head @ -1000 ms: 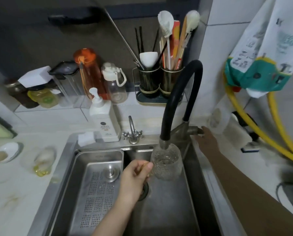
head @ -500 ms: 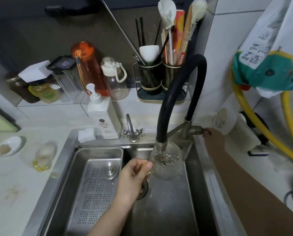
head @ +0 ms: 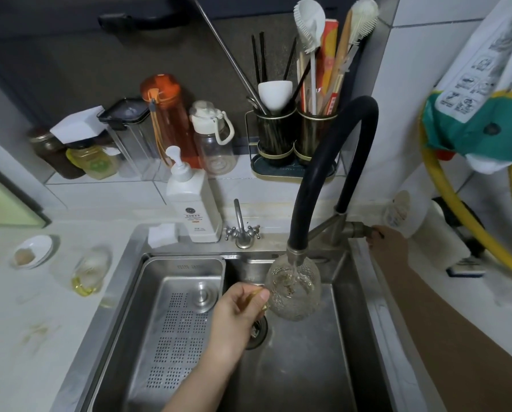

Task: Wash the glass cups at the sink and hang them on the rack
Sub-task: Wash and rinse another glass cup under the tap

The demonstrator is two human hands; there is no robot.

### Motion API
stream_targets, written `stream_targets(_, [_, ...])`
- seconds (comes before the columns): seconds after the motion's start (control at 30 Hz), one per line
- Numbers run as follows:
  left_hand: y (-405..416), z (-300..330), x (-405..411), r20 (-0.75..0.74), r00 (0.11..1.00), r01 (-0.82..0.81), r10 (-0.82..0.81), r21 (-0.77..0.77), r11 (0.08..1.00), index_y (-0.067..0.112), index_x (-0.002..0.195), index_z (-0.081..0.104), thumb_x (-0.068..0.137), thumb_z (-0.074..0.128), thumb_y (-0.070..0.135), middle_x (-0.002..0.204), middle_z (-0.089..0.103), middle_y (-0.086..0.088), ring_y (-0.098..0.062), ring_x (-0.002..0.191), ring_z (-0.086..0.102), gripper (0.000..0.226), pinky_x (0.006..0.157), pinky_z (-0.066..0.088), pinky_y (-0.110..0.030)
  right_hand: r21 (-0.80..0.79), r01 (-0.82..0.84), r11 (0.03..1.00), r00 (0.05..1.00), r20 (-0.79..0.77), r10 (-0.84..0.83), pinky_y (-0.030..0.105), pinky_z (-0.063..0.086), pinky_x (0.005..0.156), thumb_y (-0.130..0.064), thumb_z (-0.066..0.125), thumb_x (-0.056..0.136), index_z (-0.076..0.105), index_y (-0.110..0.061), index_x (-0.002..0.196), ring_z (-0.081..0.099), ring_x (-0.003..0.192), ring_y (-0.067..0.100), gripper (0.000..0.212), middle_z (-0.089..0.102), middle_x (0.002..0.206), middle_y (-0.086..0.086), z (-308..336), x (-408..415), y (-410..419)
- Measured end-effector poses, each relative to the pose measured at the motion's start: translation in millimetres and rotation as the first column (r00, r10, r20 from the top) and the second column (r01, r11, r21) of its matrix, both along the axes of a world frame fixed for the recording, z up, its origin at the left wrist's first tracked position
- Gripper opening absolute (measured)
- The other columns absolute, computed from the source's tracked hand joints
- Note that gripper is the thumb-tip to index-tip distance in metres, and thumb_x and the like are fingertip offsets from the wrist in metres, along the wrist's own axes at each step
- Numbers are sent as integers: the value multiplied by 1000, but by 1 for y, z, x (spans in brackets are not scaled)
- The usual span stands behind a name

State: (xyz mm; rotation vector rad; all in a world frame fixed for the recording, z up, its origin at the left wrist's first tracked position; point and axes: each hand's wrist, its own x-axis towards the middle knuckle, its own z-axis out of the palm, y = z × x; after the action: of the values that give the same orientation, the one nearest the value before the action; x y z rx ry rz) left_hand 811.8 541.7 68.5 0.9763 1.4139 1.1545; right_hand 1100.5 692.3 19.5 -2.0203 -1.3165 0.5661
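Rinsing glass cup (head: 293,288) in left hand (head: 236,312) under faucet (head: 296,254)

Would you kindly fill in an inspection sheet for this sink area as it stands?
Surface: steel sink, perforated tray in its left part.
Job's things: glass cup under black faucet, water running in.
Clutter: soap dispenser, bottles and jars on ledge, utensil holder.
Grippers: left hand pinches the cup's handle; right hand on the faucet lever.
Cables: yellow hose at right.
Surroundings: white tiled wall; no rack seen.
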Motion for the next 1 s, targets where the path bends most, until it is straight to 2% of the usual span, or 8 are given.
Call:
stream_targets(0.13, [-1, -2, -2, 5, 1000, 11, -11, -3, 1000, 15, 77, 68, 73, 71, 30, 64, 66, 1, -17, 62, 57, 16, 74, 48, -41, -22, -10, 1000, 999, -43, 9, 29, 32, 75, -8, 42, 96, 65, 8, 101, 52, 81, 27, 29, 66, 98, 26, 1, -1, 0])
stream_targets(0.27, [0, -6, -3, -2, 1000, 2, -2, -12, 1000, 11, 81, 68, 81, 70, 14, 67, 67, 1, -16, 67, 59, 4, 74, 51, -39, -70, 20, 997, 996, -80, -26, 33, 34, 76, -10, 45, 96, 60, 4, 96, 58, 100, 41, 20, 62, 103, 31, 10, -9, -8])
stream_targets(0.33, [0, -8, -3, 0, 1000, 5, -5, -15, 1000, 8, 82, 66, 83, 69, 9, 66, 65, 0, -15, 64, 56, 3, 68, 49, -34, -71, 72, 995, 987, -140, -82, 35, 37, 80, -11, 48, 96, 53, -4, 105, 55, 107, 39, 13, 58, 111, 25, 24, -23, -26])
stream_targets(0.43, [2, -10, -3, 3, 1000, 12, -12, -35, 999, 6, 82, 66, 85, 67, 8, 67, 64, -1, -14, 66, 57, 4, 68, 49, -28, 9, 81, 997, 939, -336, -73, 34, 40, 90, -7, 48, 96, 45, -1, 128, 54, 103, 24, 33, 56, 106, 1, 39, -54, -74])
stream_targets(0.6, [1, -12, 5, 65, 996, 62, -55, -110, 992, 7, 80, 66, 87, 65, 7, 70, 67, -3, -16, 73, 61, 7, 81, 52, -38, 36, -253, 967, 907, -338, 251, 24, 52, 91, -6, 59, 89, 47, -16, 130, 59, 104, -2, 43, 61, 116, -4, 44, -96, -149])
stream_targets(0.73, [5, -4, -4, 94, 993, 74, -65, -88, 993, 5, 81, 63, 88, 62, 4, 68, 64, -4, -17, 70, 58, 8, 74, 49, -33, 107, -460, 881, 799, -384, 464, 1, 40, 85, 0, 62, 86, 32, -21, 135, 45, 103, -19, 61, 42, 121, -23, 74, -126, -159])
stream_targets(0.87, [15, 5, -10, 78, 987, 146, -142, -50, 988, 5, 80, 60, 89, 61, 3, 69, 56, -6, -20, 71, 50, 9, 72, 43, -33, 219, -389, 895, 786, -428, 446, 10, 52, 75, 12, 57, 85, 53, -20, 103, 61, 83, -15, 37, 60, 99, -4, 82, -127, -158])
stream_targets(1.0, [7, -1, -18, 42, 973, 228, -226, -52, 972, 7, 78, 59, 89, 62, 3, 71, 55, -8, -19, 71, 49, 12, 71, 42, -33, 286, -310, 907, 820, -402, 407, 13, 52, 79, -6, 77, 72, 59, -27, 106, 63, 94, -8, 43, 69, 102, -19, 74, -133, -179])
